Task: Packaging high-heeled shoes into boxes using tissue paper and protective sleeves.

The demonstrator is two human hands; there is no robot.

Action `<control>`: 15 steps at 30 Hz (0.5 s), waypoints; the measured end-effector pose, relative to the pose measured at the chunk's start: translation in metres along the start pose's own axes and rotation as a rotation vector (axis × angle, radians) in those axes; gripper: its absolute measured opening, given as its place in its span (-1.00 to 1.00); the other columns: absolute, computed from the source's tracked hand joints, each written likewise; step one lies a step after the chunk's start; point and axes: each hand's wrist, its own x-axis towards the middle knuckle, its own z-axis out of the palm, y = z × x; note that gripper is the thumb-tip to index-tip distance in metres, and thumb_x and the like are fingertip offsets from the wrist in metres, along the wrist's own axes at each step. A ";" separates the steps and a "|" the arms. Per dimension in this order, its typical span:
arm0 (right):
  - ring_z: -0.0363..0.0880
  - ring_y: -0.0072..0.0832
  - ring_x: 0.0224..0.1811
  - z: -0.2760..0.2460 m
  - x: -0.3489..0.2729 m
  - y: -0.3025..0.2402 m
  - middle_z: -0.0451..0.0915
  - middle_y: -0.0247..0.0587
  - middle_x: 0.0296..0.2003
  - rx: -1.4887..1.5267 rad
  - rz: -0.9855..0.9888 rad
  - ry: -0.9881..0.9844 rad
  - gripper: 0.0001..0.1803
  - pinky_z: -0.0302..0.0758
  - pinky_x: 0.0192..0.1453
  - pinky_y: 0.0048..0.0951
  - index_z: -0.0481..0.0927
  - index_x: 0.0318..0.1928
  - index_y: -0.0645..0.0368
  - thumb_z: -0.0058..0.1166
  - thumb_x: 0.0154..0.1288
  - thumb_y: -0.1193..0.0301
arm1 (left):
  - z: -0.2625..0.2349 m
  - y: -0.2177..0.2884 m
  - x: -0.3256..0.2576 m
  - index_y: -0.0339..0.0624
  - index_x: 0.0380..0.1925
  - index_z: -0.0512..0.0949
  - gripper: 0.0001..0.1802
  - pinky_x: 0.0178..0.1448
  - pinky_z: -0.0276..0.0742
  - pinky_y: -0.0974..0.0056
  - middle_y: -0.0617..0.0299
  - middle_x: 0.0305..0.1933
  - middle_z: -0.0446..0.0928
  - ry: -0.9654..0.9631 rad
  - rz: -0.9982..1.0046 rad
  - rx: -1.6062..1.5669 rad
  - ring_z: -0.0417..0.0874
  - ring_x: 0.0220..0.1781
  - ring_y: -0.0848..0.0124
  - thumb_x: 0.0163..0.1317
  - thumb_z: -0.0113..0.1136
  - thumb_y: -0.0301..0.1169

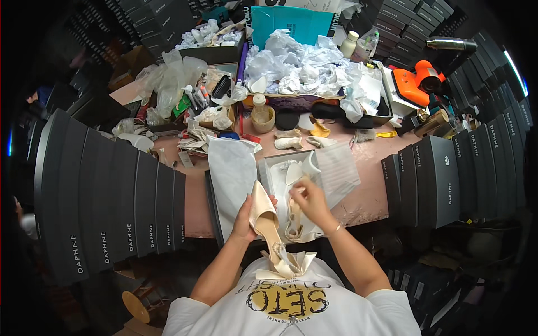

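Observation:
My left hand [244,219] is wrapped round a cream pointed-toe shoe [259,208], toe pointing away from me. Its heel end, with a sparkly strap and a satin bow [297,264], reaches back to my shirt. Just to the right, my right hand [311,203] is curled above an open shoebox, its fingertips slightly blurred; what they pinch, if anything, is hidden. Under that hand lies a second cream shoe [293,228], partly covered. White stuffing and a white insert [310,165] sit at the box's far end. Sheets of white tissue paper [231,176] spread out on both sides.
Stacks of dark shoeboxes [117,196] [443,179] flank the pink worktop [367,193]. At the back are a carton of crumpled paper [291,64], a jar [262,115], a yellow-handled brush [375,135], plastic bags [174,84] and an orange device [412,87].

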 end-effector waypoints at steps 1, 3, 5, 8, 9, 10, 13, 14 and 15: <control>0.63 -0.18 -0.27 0.003 0.027 0.027 0.62 0.00 -0.35 -0.138 -0.170 0.134 -0.70 0.52 -0.14 -0.25 0.56 -0.14 0.27 0.22 0.13 0.39 | 0.001 -0.009 -0.007 -0.16 0.27 0.20 -0.29 0.19 0.46 0.00 -0.07 0.15 0.41 -0.005 -0.035 -0.090 0.47 0.17 0.12 0.32 -0.09 0.12; 0.61 -0.12 -0.25 0.011 0.061 0.064 0.61 0.02 -0.25 -0.366 -0.266 0.231 -0.67 0.52 -0.14 -0.18 0.53 -0.11 0.23 0.21 0.09 0.41 | 0.018 -0.021 -0.027 -0.08 0.32 0.16 -0.22 0.29 0.31 -0.19 -0.09 0.28 0.28 0.032 -0.147 -0.191 0.34 0.29 -0.01 0.30 -0.21 0.23; 0.59 -0.06 -0.20 0.022 0.077 0.073 0.58 0.04 -0.18 -0.542 -0.119 0.153 -0.64 0.51 -0.13 -0.14 0.50 -0.07 0.21 0.19 0.09 0.42 | 0.024 -0.032 -0.044 -0.13 0.31 0.16 -0.19 0.24 0.37 -0.17 -0.03 0.27 0.29 -0.016 -0.203 -0.244 0.37 0.26 -0.03 0.29 -0.22 0.26; 0.57 -0.05 -0.15 0.025 0.078 0.085 0.55 0.08 -0.14 -0.442 -0.024 0.098 -0.64 0.51 -0.11 -0.13 0.47 -0.06 0.21 0.18 0.10 0.43 | 0.025 -0.036 -0.040 -0.16 0.26 0.21 -0.21 0.11 0.47 -0.05 0.03 0.16 0.37 0.111 -0.144 -0.136 0.48 0.11 0.09 0.32 -0.29 0.26; 0.55 -0.03 -0.11 0.015 0.066 0.062 0.50 0.10 -0.05 -0.394 -0.002 0.031 -0.57 0.51 -0.10 -0.13 0.45 0.00 0.22 0.20 0.10 0.39 | 0.022 -0.034 -0.037 -0.17 0.25 0.22 -0.22 0.07 0.51 0.00 0.05 0.13 0.39 0.173 -0.105 -0.079 0.51 0.05 0.14 0.33 -0.32 0.26; 0.55 -0.04 -0.10 0.010 0.057 0.052 0.50 0.08 -0.05 -0.447 -0.108 0.068 -0.56 0.51 -0.09 -0.14 0.45 0.00 0.22 0.21 0.10 0.37 | 0.016 -0.034 -0.032 -0.17 0.23 0.23 -0.23 0.05 0.52 0.02 0.06 0.11 0.40 0.207 -0.087 -0.094 0.52 0.02 0.15 0.33 -0.33 0.25; 0.55 -0.07 -0.11 0.006 0.039 0.055 0.50 0.01 -0.03 -0.586 -0.148 0.001 -0.38 0.51 -0.07 -0.18 0.40 0.14 0.19 0.27 0.06 0.29 | -0.002 -0.034 -0.017 -0.16 0.17 0.27 -0.27 0.02 0.53 0.05 0.10 0.04 0.42 0.280 -0.050 -0.109 0.53 -0.03 0.18 0.34 -0.34 0.24; 0.54 -0.08 -0.08 0.010 0.041 0.056 0.50 0.00 -0.05 -0.627 -0.110 -0.040 -0.40 0.51 -0.06 -0.19 0.43 0.11 0.20 0.28 0.05 0.29 | 0.001 -0.034 -0.017 -0.16 0.18 0.27 -0.27 0.03 0.53 0.05 0.11 0.05 0.41 0.286 -0.079 -0.111 0.52 -0.02 0.18 0.34 -0.34 0.24; 0.53 -0.09 -0.05 0.018 0.045 0.056 0.50 0.00 -0.07 -0.662 -0.082 -0.089 -0.43 0.51 -0.05 -0.19 0.45 0.07 0.21 0.28 0.04 0.29 | 0.005 -0.032 -0.018 -0.16 0.18 0.27 -0.27 0.03 0.53 0.04 0.11 0.05 0.41 0.298 -0.095 -0.112 0.52 -0.01 0.18 0.34 -0.34 0.24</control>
